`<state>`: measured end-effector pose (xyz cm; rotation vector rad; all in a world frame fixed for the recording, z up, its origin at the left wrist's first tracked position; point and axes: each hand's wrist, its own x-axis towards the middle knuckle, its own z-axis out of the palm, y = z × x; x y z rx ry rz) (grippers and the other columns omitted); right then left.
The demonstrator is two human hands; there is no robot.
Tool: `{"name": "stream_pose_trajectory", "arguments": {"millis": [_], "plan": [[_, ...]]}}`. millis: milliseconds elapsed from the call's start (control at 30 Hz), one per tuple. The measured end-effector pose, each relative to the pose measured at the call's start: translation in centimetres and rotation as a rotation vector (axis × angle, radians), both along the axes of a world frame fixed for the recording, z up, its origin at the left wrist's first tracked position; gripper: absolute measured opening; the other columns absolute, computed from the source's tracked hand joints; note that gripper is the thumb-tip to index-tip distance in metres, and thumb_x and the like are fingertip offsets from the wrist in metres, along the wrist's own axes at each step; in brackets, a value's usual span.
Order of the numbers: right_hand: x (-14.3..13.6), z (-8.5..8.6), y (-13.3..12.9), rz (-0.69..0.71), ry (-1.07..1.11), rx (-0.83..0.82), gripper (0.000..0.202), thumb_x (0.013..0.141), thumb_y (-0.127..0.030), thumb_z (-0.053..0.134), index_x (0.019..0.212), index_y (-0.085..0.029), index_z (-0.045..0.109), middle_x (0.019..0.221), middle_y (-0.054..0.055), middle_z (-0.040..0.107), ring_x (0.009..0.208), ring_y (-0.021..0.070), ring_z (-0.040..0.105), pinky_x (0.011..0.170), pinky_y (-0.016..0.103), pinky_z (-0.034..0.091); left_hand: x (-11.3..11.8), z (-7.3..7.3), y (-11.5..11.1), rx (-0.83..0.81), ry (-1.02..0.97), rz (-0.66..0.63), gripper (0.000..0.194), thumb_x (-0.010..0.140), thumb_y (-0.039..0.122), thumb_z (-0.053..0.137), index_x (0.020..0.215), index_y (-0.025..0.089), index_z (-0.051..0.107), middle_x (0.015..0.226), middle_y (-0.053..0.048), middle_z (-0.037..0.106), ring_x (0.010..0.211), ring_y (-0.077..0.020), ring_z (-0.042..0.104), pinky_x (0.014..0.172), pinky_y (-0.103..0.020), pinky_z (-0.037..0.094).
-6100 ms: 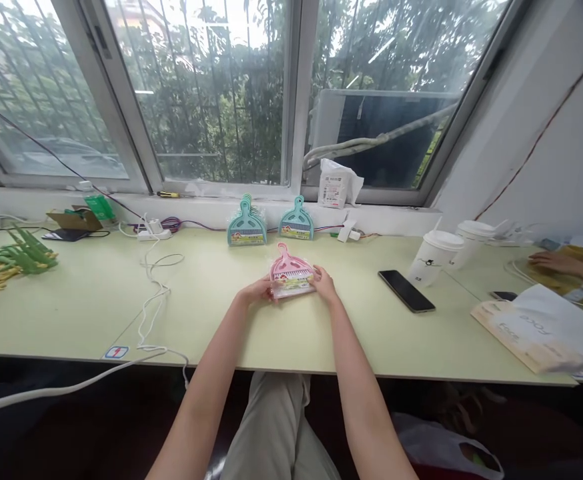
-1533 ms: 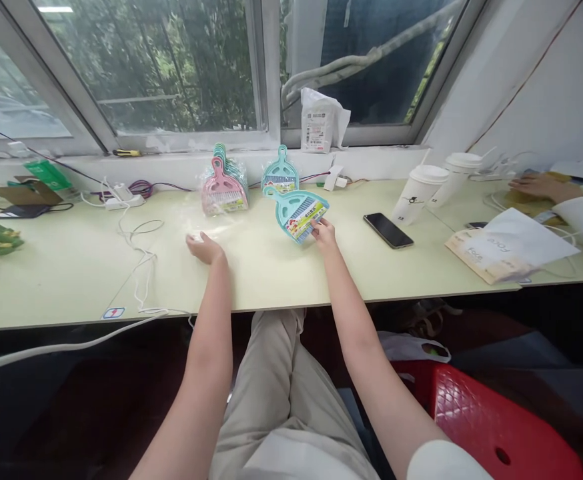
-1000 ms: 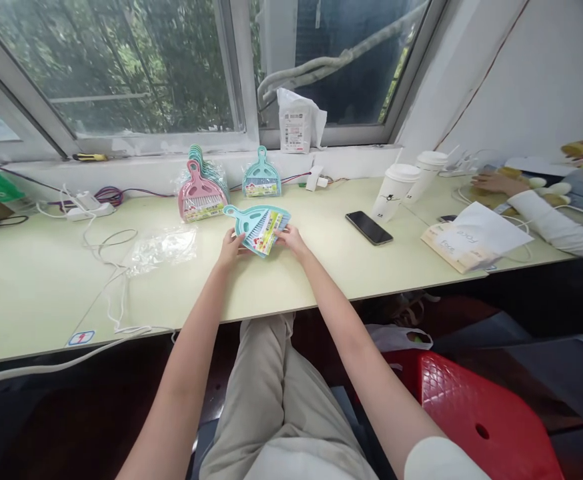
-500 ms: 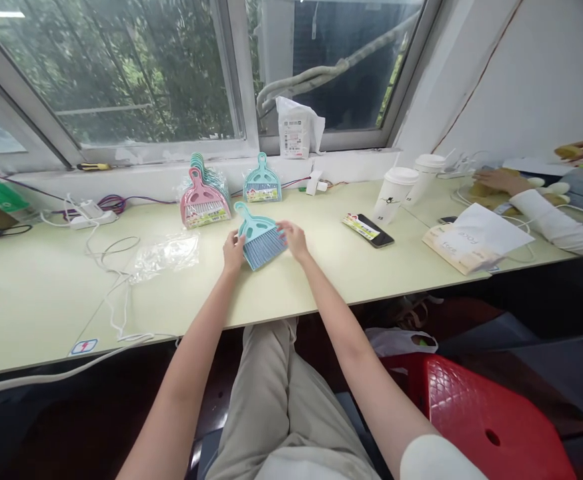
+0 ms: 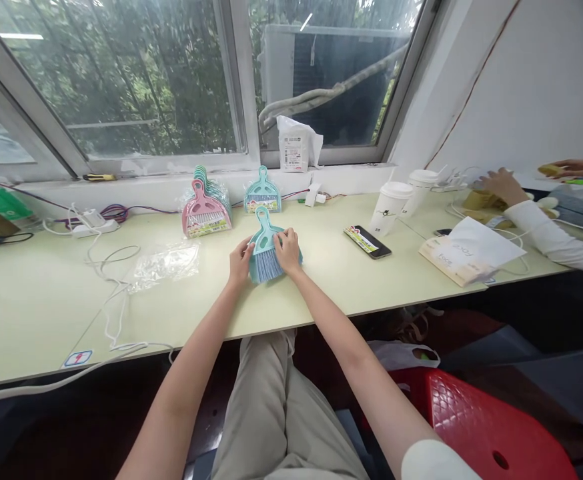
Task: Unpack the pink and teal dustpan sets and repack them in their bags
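Observation:
Just above the table in front of me is a teal dustpan and brush set (image 5: 265, 237), its handle pointing away and its blue-grey bristles toward me. My left hand (image 5: 241, 260) grips its left edge between thumb and fingers. Over its right side my right hand (image 5: 287, 251) is closed, with the fingertips on the brush head. Part of the dustpan shows beyond that hand. Behind stand a wrapped pink dustpan set (image 5: 204, 212) in front of several teal ones, and a single wrapped teal set (image 5: 262, 191).
Crumpled clear plastic (image 5: 167, 263) and white cables (image 5: 109, 293) lie to the left. Rightward are a phone (image 5: 367, 241) with a label card on it, white paper cups (image 5: 390, 207) and a paper bag (image 5: 464, 253). Another person's hands (image 5: 506, 185) work at the far right.
The dustpan and brush set has turned so its handle points more directly away. My right hand has closed over its right side; my left hand still holds the left edge.

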<state>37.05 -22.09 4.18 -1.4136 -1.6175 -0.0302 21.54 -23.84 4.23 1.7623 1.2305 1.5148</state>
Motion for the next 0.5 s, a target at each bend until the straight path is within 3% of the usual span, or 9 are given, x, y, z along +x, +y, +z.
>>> {"name": "stream_pose_trajectory", "arguments": {"millis": [267, 400, 500], "plan": [[-0.1, 0.4, -0.1, 0.054, 0.033, 0.033, 0.031, 0.097, -0.032, 0.035, 0.087, -0.02, 0.062, 0.096, 0.006, 0.048, 0.096, 0.0201, 0.046, 0.093, 0.033, 0.04, -0.6, 0.6, -0.2, -0.008, 0.216, 0.197, 0.037, 0.082, 0.033, 0.054, 0.113, 0.018, 0.068, 0.081, -0.004, 0.07, 0.063, -0.0137, 0.056, 0.066, -0.025, 0.044], [-0.4, 1.2, -0.9, 0.061, -0.042, 0.08, 0.028, 0.095, -0.038, 0.04, 0.085, -0.021, 0.06, 0.095, 0.006, 0.048, 0.095, 0.0209, 0.046, 0.088, 0.032, 0.041, -0.2, 1.1, -0.7, -0.037, 0.363, 0.32, 0.032, 0.08, 0.028, 0.056, 0.108, 0.023, 0.071, 0.086, -0.004, 0.071, 0.07, -0.0169, 0.058, 0.071, -0.027, 0.042], [0.1, 1.9, -1.7, 0.031, -0.057, 0.148, 0.029, 0.096, -0.035, 0.037, 0.086, -0.021, 0.06, 0.094, 0.006, 0.049, 0.092, 0.0204, 0.047, 0.084, 0.032, 0.041, -1.1, 1.4, -0.4, -0.004, 0.393, 0.483, 0.036, 0.083, 0.029, 0.052, 0.114, 0.024, 0.068, 0.095, -0.006, 0.071, 0.082, -0.0211, 0.06, 0.076, -0.03, 0.041]]}}
